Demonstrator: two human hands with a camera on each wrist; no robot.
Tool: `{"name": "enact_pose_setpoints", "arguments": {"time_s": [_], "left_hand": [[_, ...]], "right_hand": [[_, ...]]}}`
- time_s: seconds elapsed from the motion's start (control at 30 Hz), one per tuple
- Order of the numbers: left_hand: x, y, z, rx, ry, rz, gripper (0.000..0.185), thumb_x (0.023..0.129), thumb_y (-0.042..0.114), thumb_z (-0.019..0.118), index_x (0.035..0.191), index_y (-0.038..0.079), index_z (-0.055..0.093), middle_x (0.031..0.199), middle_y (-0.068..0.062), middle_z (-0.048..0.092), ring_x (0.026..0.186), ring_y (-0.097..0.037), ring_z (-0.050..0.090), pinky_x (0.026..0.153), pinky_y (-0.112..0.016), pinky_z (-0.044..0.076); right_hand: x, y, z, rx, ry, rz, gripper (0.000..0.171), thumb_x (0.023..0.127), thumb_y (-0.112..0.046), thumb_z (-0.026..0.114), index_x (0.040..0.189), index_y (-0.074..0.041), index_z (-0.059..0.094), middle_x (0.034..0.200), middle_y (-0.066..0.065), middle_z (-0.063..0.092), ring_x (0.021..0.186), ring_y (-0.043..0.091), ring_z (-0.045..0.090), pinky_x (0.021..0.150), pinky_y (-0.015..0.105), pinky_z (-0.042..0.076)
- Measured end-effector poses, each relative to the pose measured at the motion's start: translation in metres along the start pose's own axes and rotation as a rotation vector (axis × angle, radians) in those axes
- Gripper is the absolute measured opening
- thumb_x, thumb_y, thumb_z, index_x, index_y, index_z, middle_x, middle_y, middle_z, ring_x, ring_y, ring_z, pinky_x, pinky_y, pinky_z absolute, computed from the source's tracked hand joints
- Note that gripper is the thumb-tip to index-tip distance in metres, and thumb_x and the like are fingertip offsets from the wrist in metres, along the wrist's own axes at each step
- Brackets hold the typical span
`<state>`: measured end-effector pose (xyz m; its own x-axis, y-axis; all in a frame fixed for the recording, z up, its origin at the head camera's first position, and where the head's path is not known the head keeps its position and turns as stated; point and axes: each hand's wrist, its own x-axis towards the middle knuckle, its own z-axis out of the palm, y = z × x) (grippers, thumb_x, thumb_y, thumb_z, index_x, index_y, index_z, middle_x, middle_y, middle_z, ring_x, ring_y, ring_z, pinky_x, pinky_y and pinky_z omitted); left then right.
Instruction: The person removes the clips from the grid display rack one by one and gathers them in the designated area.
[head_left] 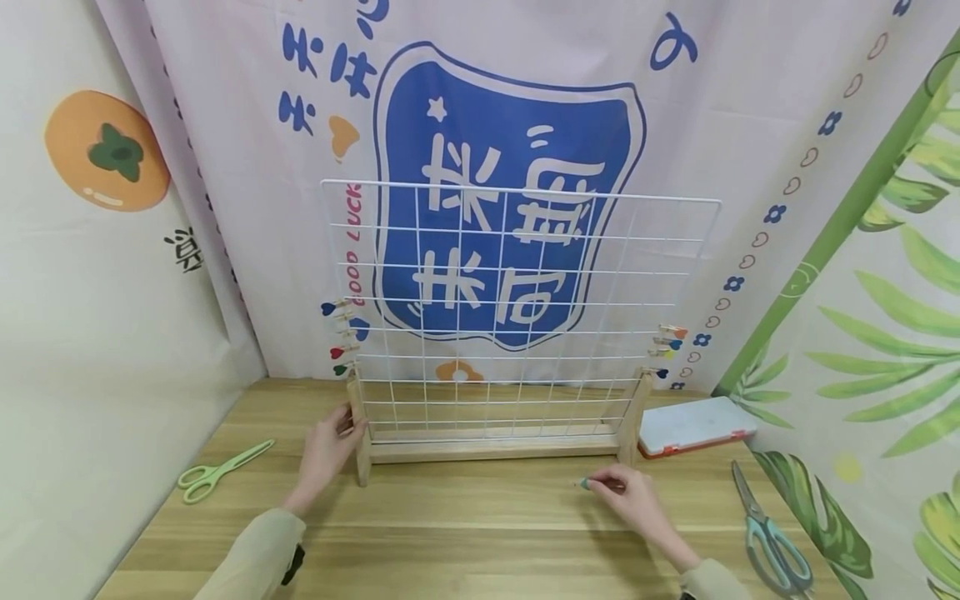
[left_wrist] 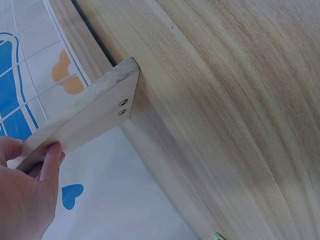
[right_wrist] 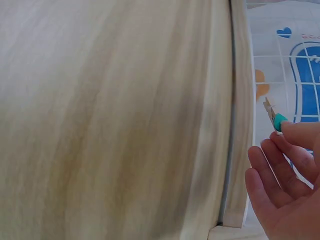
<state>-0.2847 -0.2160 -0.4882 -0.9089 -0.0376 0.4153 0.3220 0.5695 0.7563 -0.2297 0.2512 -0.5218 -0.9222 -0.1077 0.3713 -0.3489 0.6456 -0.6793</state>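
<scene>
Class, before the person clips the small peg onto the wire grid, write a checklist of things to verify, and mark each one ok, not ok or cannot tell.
1. Peg in hand: the right hand pinches a small clip with a teal tip. Ok.
2. Grid steadied: the left hand grips the wooden stand's left post. Ok.
3. Wire grid upright in the stand. Ok.
4. Free wires to clip on: the middle of the grid is bare; pegs sit only along both side edges. Ok.
5. Peg's jaws open: too small to see. Cannot tell.
</scene>
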Motion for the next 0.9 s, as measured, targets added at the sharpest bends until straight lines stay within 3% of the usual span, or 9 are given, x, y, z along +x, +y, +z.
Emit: {"name": "enact_pose_setpoints", "arguments": {"time_s": [0.63, 0.9], "left_hand": [[-0.002, 0.002, -0.002, 0.021, -0.020, -0.048, 0.034, 0.090, 0.007, 0.060, 0.120, -0.008, 0.056, 0.115, -0.031, 0.062, 0.102, -0.040, 0.064, 0.081, -0.040, 0.058], [-0.002, 0.001, -0.002, 0.026, -0.024, -0.054, 0.034, 0.090, 0.009, 0.059, 0.120, -0.007, 0.056, 0.114, -0.029, 0.063, 0.102, -0.039, 0.065, 0.081, -0.040, 0.059]], "right_hand": [[0.000, 0.009, 0.014, -0.188, -0.144, -0.084, 0.005, 0.077, -0.017, 0.075, 0.081, -0.015, 0.073, 0.082, -0.006, 0.071, 0.072, 0.001, 0.062, 0.063, 0.014, 0.053], [0.000, 0.010, 0.014, -0.246, -0.163, -0.149, 0.004, 0.076, -0.014, 0.076, 0.077, -0.013, 0.073, 0.074, -0.007, 0.066, 0.066, -0.001, 0.053, 0.055, 0.012, 0.045]]}}
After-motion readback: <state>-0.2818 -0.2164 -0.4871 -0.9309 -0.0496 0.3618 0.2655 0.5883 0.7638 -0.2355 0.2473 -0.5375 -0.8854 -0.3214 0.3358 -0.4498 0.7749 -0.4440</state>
